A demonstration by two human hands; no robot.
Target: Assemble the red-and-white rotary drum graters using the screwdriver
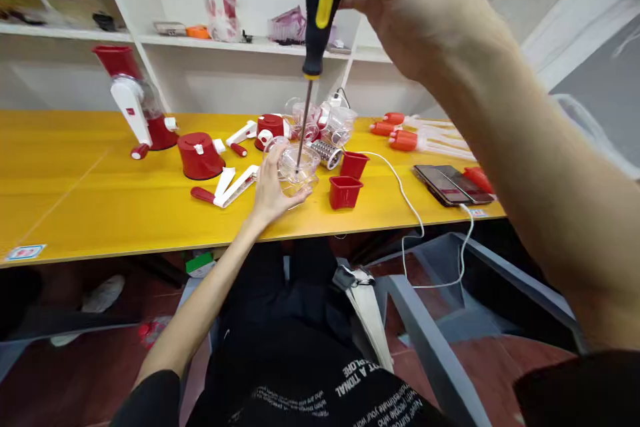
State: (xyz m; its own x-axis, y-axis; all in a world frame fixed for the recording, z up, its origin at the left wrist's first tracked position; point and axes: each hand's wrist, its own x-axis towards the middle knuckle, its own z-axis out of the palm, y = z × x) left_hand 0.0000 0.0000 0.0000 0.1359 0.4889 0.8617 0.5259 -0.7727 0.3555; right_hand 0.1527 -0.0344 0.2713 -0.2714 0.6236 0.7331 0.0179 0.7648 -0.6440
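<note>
In the head view my right hand [415,0] is raised high, its fingers closed round the black and yellow handle of a screwdriver [320,10]. The shaft points down, and its tip is inside a clear plastic housing [303,162] on the table. My left hand [273,190] grips that housing from the left and front, fingers wrapped about its side. Whether the tip meets a screw is too small to tell. Beside the housing lie a metal grater drum [326,154] and two red plastic hoppers [345,192]. A white crank handle [235,188] with a red grip rests left of my hand.
On the yellow table [100,214] stand an assembled rotary grater [137,100] and a red base [201,156]. Red-capped clear pieces [405,140], phones [453,185] and a white cable [395,174] lie to the right. White shelves [225,46] rise behind; a grey chair [425,340] is below.
</note>
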